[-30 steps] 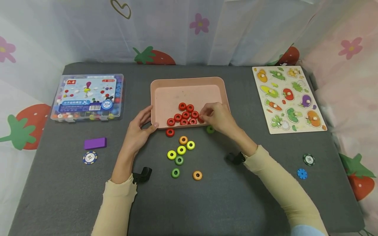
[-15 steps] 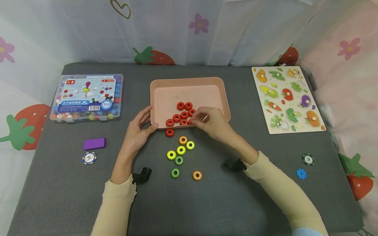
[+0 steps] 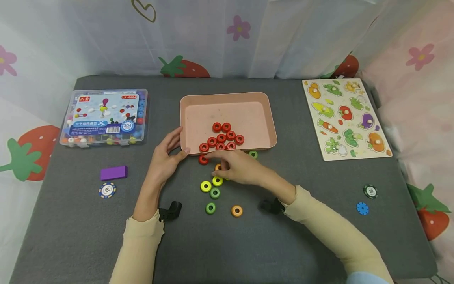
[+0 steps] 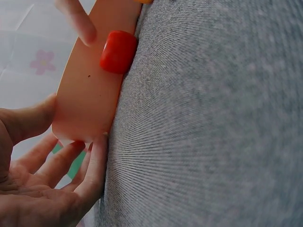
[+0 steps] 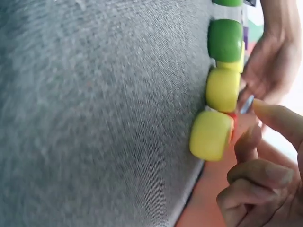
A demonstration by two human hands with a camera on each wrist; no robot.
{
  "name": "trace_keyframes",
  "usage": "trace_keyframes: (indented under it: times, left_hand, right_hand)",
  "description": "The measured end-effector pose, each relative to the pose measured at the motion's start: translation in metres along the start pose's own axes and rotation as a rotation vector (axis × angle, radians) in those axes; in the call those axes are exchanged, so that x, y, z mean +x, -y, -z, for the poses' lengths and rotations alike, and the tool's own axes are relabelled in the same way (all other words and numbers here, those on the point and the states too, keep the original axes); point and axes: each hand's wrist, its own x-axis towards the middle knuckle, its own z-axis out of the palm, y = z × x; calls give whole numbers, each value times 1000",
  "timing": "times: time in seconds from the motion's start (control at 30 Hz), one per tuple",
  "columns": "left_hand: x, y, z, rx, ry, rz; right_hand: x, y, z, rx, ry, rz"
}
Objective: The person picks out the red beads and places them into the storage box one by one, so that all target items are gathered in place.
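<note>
My left hand (image 3: 164, 159) holds the front left corner of a shallow pink tray (image 3: 227, 101), thumb at the front rim and fingers along the left side. My right hand (image 3: 244, 166) reaches over the front of the tray, index fingertip right at a red bead (image 3: 203, 160) outside it. Thumb and index finger are apart in the right wrist view. Several red beads (image 3: 221, 138) with holes lie inside the tray. In front are yellow beads (image 3: 205, 186), green beads (image 3: 210, 208) and an orange bead (image 3: 237, 211); the hand partly covers another orange bead (image 3: 218, 167).
A clear box of coloured pieces (image 3: 106, 118) stands back left, a vegetable puzzle board (image 3: 349, 120) back right. At left lie a purple block (image 3: 114, 172) and a poker chip (image 3: 107, 190). At right are a dark chip (image 3: 370, 191) and a blue disc (image 3: 362, 208).
My right hand has moved from the red beads inside the tray leftward and nearer, to the red bead in front. The beads it covered show again. My left hand stays at the corner.
</note>
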Motion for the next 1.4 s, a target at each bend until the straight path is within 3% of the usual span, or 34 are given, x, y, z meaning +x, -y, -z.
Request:
trace_keyframes:
  times: [0.23,0.63,0.77,0.9,1.13,1.27,1.4]
  left_hand:
    - [2,-1,0,-2,7,23]
    - [1,-2,0,1,8,17]
    - [2,-1,0,-9,13,32]
    - [1,-1,0,0,13,33]
    - [0,-2,0,13,2,25]
    - [0,-2,0,16,0,24]
    - [1,-1,0,22,-1,22]
  right_hand:
    - [4,2,-7,-82,-7,-24]
    - [7,5,-18,-173,-119,-69]
    - [5,5,-16,-149,-127,-63]
    - [-1,5,-2,-100,-178,-46]
    - [-5,-12,38,-19,-414,-17]
    - [-5,-29,57,-6,-504,-94]
    - [-2,-43,67,-4,-527,-188]
